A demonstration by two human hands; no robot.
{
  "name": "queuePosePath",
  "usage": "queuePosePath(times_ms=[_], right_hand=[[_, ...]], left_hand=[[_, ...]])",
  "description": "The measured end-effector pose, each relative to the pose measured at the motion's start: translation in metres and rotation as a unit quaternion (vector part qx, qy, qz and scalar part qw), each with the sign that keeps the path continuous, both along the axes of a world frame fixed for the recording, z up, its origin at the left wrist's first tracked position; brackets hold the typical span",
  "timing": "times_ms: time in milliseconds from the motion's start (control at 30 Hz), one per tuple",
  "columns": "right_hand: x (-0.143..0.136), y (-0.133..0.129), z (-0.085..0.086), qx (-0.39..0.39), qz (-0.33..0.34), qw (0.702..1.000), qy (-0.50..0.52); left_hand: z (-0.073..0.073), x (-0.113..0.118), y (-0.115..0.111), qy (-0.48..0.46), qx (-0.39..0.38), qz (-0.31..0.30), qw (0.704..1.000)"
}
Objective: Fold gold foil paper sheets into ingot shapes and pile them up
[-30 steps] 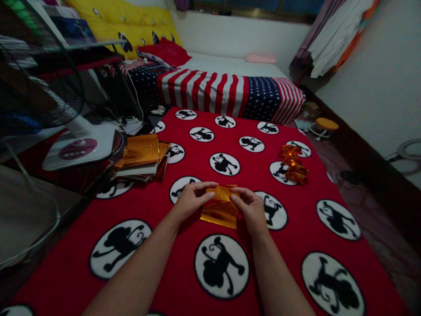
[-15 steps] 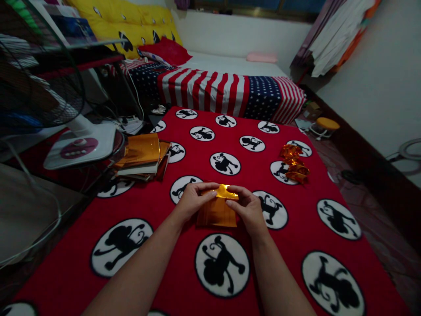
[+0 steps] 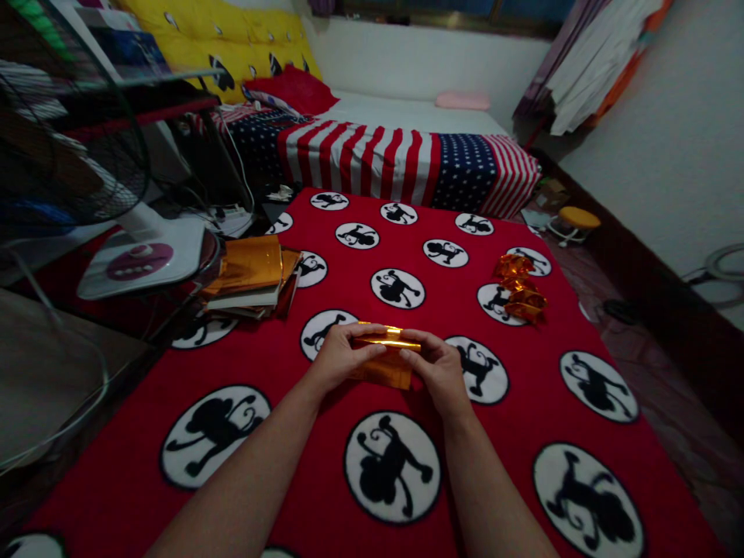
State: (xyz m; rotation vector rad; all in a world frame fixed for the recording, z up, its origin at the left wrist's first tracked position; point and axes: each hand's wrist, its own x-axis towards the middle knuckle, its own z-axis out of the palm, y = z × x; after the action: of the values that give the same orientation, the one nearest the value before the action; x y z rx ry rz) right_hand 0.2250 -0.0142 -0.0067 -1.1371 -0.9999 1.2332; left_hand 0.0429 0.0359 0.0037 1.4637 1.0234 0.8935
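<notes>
A shiny gold foil sheet [image 3: 384,373], its far part folded over, is held just above the red cloth [image 3: 314,480] with black monkey figures in white circles. My left hand [image 3: 338,356] pinches its left side, thumb on the near face and fingers behind the far edge. On the right side my right hand [image 3: 437,369] grips it the same way. A stack of gold sheets [image 3: 249,267] lies at the left edge of the cloth. Several folded gold foil pieces [image 3: 520,288] sit in a row toward the right.
A fan base [image 3: 142,260] stands at the left, beside a cluttered desk. Beyond the cloth is a bed with a striped and starred cover [image 3: 372,163]. A yellow stool [image 3: 575,219] is on the floor at the right, and clothes [image 3: 604,62] hang above.
The sheet's folded upper part has turned over toward me, and less of its lower part shows. Both hands keep their grip, with the left thumb shifted slightly down.
</notes>
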Motion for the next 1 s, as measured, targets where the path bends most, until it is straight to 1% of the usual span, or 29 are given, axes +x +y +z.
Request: queuePosePath(times_ms=[133,333,467,600,667,833,1000], right_hand=[[-0.0017,0.0009,0.0005,-0.002,-0.012,1.000,-0.013],[-0.0024,0.0009,0.0025,0.014,-0.016,0.999,-0.049],[-0.0041,0.0002,0.0028,0.011,-0.033,0.999,-0.022],[-0.0058,0.0010,0.0015,0.005,-0.089,0.996,-0.009],[-0.0053,0.0017,0.0001,0.004,-0.106,0.994,-0.008],[-0.0016,0.0028,-0.0039,-0.003,-0.120,0.993,0.008],[-0.0016,0.0026,-0.0029,0.000,-0.126,0.992,0.010]], left_hand=[[-0.0029,0.0000,-0.0008,-0.014,0.010,0.000,1.000],[-0.0030,0.0001,-0.0023,-0.008,0.050,0.021,0.999],[-0.0034,0.0020,-0.0030,0.007,0.077,0.030,0.997],[-0.0035,0.0027,-0.0031,0.031,0.102,0.048,0.993],[-0.0029,0.0015,-0.0028,0.038,0.112,0.049,0.992],[-0.0012,-0.0035,-0.0021,0.050,0.134,0.049,0.989],[0.0008,-0.0044,-0.0018,0.066,0.149,0.057,0.985]])
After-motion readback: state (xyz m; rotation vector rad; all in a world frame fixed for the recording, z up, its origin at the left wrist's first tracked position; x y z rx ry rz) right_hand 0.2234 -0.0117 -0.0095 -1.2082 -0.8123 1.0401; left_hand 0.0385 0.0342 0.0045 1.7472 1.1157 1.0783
